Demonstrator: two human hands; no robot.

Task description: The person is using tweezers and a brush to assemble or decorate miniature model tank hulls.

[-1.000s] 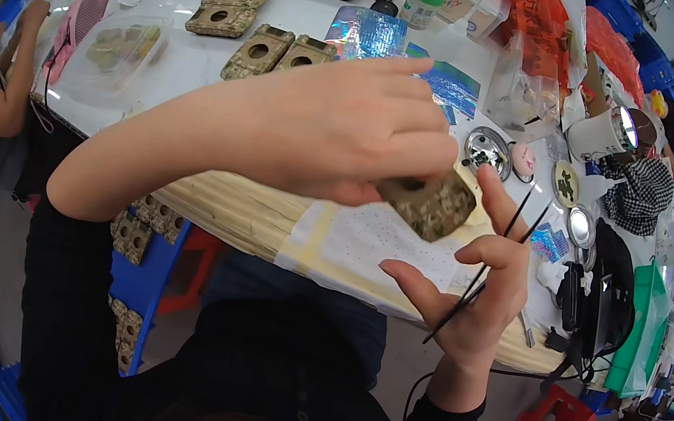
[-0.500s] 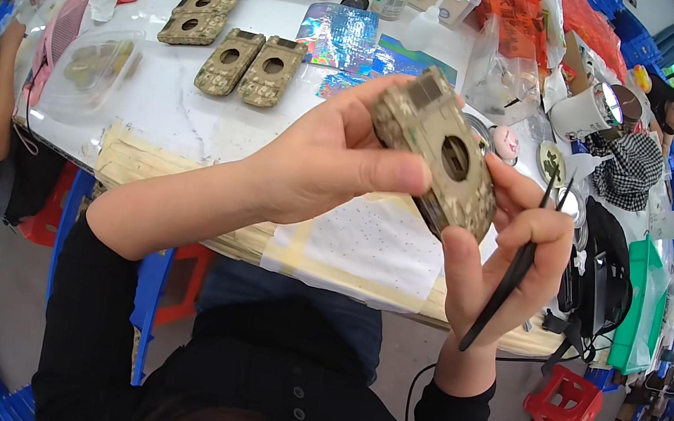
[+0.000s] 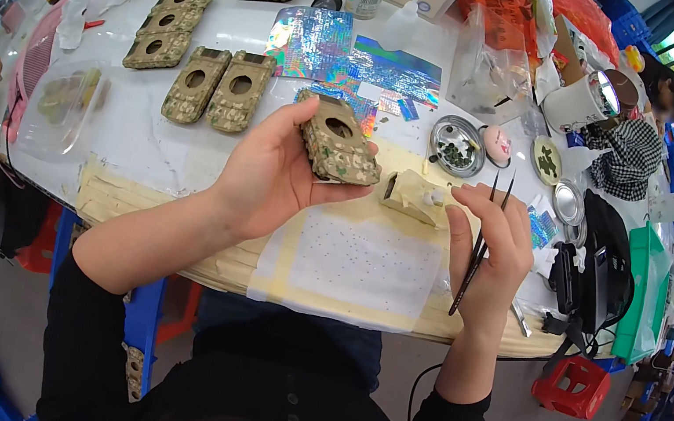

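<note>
Within left grip (image 3: 274,168), boxy camouflage hull (image 3: 341,154)

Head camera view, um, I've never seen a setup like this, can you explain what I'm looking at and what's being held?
There's no machine, just a person's bare hands. A wide fisheye camera on their head looks down, so straight edges bend. The left hand holds a camouflage-patterned shell with a round hole. The right hand holds black tweezers, its fingertips near a pale yellow block. On the white table lie similar shells, shiny iridescent sheets, speckled paper and a round metal dish containing small dark bits.
</note>
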